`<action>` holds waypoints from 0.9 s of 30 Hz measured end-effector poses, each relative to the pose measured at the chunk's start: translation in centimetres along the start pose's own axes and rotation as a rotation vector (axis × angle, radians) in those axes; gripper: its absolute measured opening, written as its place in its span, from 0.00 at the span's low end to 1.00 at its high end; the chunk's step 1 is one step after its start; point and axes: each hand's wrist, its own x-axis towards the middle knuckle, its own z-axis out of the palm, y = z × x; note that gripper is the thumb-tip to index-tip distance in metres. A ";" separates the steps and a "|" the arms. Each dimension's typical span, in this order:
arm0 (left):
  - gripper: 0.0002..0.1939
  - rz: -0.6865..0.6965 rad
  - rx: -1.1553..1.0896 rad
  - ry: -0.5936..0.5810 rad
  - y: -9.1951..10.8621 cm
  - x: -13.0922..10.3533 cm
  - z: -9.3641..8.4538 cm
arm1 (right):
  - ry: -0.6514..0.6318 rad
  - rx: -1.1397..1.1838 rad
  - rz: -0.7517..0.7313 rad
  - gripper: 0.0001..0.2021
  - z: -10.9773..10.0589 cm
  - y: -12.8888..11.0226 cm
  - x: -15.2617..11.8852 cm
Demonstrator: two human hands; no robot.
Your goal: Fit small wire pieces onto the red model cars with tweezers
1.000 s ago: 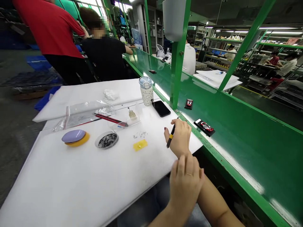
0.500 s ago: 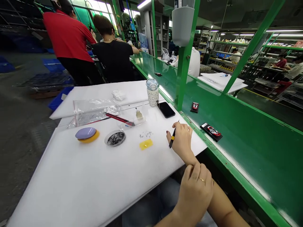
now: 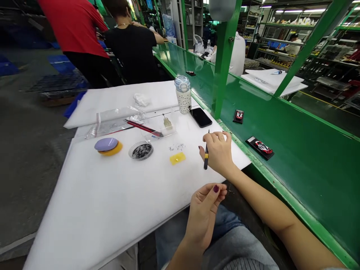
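My right hand [image 3: 218,152] rests over the right side of the white table, holding black tweezers [image 3: 206,160] with a yellow band between thumb and fingers, tips pointing away from me. Closer to me, my left hand [image 3: 204,210] is raised at the table's front edge. Its thumb presses against the curled fingers; whatever is in the pinch is too small to make out. Left of the right hand lies a yellow film piece [image 3: 177,158], with small dark strands [image 3: 177,146] just behind it. A round clear dish [image 3: 141,150] holds more dark strands.
A purple-and-yellow oval item [image 3: 108,145], red-and-black sticks [image 3: 143,127], a small bottle [image 3: 167,123], a phone [image 3: 201,117] and a patterned cup [image 3: 183,95] stand or lie around. Black cards with red-and-white designs [image 3: 260,147] lie on the green belt [image 3: 303,150]. Two people are beyond the table.
My left hand has come off the right forearm, moved left and turned with its thumb up, fingers pinched. The right hand keeps the tweezers, which now stand more upright. The view has tilted down.
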 end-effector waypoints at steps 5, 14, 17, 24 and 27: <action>0.18 -0.090 -0.177 0.043 0.8 -0.1 0.7 | 0.000 0.015 -0.005 0.05 0.2 0.2 -0.2; 0.16 -0.021 -0.241 0.035 0.4 -0.1 0.5 | -0.090 0.135 0.009 0.05 1.0 2.2 0.1; 0.18 0.055 -0.239 0.011 0.2 -0.4 0.1 | -0.115 0.181 0.000 0.10 2.9 4.7 2.0; 0.22 0.172 -0.274 -0.036 0.1 -0.8 -0.3 | -0.151 0.299 -0.012 0.12 8.3 9.2 8.1; 0.19 0.190 -0.288 -0.007 0.4 -0.5 -0.7 | -0.143 0.343 -0.022 0.12 9.7 9.7 8.9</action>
